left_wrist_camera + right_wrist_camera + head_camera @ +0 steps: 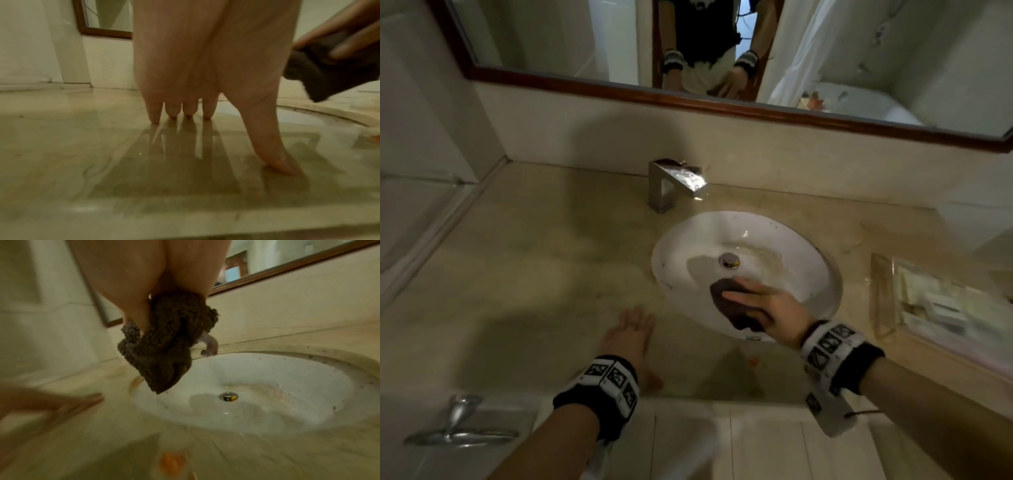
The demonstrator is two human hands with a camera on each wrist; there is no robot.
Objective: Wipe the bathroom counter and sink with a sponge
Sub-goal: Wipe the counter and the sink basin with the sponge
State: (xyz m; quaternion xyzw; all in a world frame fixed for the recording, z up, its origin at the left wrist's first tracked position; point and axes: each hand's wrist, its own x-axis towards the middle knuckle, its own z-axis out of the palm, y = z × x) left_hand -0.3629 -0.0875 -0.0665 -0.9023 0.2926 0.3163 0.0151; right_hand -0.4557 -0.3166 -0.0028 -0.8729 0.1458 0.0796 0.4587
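Seeing my left hand [631,337] nearest, fingers straight, tips pressed on beige surface [534,267] left of sink [815,274]. My right hand [763,305], grip clamped on dark brown sponge [736,308], above sink's near side. Drain [729,260] beyond. Faucet [678,181] behind sink. Clear tray [883,298] right. Mirror [859,51] farthest.

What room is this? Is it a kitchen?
Not a kitchen, most likely a bathroom. A white oval sink is set into a beige counter with a chrome faucet behind it. A wide framed mirror hangs above, and it seems to reflect a bathtub and shower curtain.
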